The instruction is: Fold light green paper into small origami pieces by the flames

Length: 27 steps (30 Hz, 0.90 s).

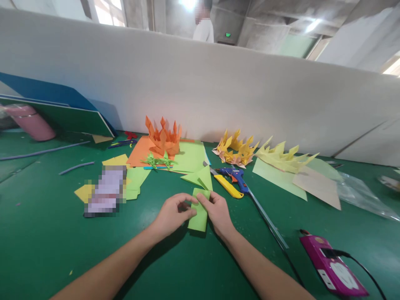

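A folded strip of light green paper (pixel 198 221) is held between my two hands, above the table. My right hand (pixel 218 210) grips its upper right part, with the thumb pressed on the top face and the fingers behind it. At its left edge, my left hand (pixel 175 213) is curled, the thumb and forefinger tips on the paper with a gap between them. Just beyond the strip lie green paper pieces (pixel 204 177). A yellow utility knife (pixel 229 186) and a blue glue gun (pixel 239 177) are right of them.
Paper crowns in orange (pixel 164 141), golden yellow (pixel 236 150) and pale yellow (pixel 284 157) stand along the white partition (pixel 200 83). A pixelated phone-like object (pixel 108 189) lies left. A magenta power strip (pixel 333 266) with a cord is at right, a pink bottle (pixel 33 123) far left.
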Available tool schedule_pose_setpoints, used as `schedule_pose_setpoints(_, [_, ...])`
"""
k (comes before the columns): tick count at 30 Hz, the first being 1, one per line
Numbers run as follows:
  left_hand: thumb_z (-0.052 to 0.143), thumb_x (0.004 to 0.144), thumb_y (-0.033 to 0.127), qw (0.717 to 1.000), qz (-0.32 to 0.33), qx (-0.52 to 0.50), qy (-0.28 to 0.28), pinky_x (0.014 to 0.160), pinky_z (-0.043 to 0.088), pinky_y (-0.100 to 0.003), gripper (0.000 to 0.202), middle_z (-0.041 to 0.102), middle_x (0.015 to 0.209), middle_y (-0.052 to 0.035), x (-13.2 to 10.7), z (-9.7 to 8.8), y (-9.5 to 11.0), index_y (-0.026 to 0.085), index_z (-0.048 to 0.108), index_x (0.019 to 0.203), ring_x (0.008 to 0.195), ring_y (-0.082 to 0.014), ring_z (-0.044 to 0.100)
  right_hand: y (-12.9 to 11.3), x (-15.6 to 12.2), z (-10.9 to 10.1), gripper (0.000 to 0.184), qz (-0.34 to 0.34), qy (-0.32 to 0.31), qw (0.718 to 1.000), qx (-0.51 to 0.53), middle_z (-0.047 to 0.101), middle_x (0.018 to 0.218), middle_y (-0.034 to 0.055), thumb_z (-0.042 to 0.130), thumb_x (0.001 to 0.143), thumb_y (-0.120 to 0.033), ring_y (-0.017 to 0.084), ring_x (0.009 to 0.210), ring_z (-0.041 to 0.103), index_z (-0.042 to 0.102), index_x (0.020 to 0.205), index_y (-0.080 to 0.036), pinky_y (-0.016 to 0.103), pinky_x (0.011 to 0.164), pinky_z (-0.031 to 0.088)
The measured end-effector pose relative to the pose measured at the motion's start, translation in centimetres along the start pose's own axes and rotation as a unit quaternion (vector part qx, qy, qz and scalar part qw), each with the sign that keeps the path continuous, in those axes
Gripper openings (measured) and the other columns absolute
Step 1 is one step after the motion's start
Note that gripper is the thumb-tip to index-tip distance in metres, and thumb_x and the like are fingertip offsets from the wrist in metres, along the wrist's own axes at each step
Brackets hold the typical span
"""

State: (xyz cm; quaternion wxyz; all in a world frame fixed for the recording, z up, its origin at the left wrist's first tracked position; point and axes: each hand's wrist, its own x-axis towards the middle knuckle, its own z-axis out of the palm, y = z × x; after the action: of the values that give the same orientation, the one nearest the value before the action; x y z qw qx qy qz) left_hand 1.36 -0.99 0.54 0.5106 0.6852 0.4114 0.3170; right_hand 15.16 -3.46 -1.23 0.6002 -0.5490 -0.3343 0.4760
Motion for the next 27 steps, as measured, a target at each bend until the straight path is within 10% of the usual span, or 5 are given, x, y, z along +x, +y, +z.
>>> schedule_pose_setpoints(16, [0.058, 0.065, 0.012, 0.995, 0.031, 0.090, -0.010, 0.064, 0.049, -0.024, 0.026, 0.064, 0.099, -0.0033, 0.6, -1.1, -0.6, 0.019, 0.067, 0.089, 0.062, -0.0087, 0.054, 1.0, 0.6, -0.3, 0.033, -0.093, -0.016, 0.994, -0.063, 0.059, 0.074, 0.0014, 0.066, 0.064, -0.038, 0.014, 0.065, 0.053, 0.058, 0.086, -0.015, 0.026, 0.058, 0.045])
schedule_pose_setpoints(22, [0.057, 0.066, 0.011, 0.986, 0.019, 0.163, 0.015, 0.066, 0.049, -0.026, 0.028, 0.064, 0.101, -0.0052, 1.3, -2.2, -1.5, 0.016, 0.066, 0.092, 0.062, -0.0098, 0.056, 0.7, 0.2, -1.0, 0.010, -0.305, -0.054, 0.913, -0.265, 0.060, 0.087, 0.0061, 0.053, 0.077, -0.019, 0.018, 0.083, 0.057, 0.060, 0.084, -0.020, 0.032, 0.073, 0.047])
schedule_pose_setpoints(27, [0.057, 0.066, 0.014, 0.985, 0.017, 0.171, 0.009, 0.064, 0.049, -0.026, 0.028, 0.063, 0.101, -0.0062, 1.4, -2.2, -1.5, 0.016, 0.065, 0.093, 0.063, -0.0106, 0.057, 0.5, 0.0, -1.0, 0.016, -0.340, -0.144, 0.861, -0.350, 0.066, 0.085, 0.0055, 0.049, 0.081, -0.014, 0.019, 0.084, 0.060, 0.063, 0.078, -0.020, 0.033, 0.078, 0.047])
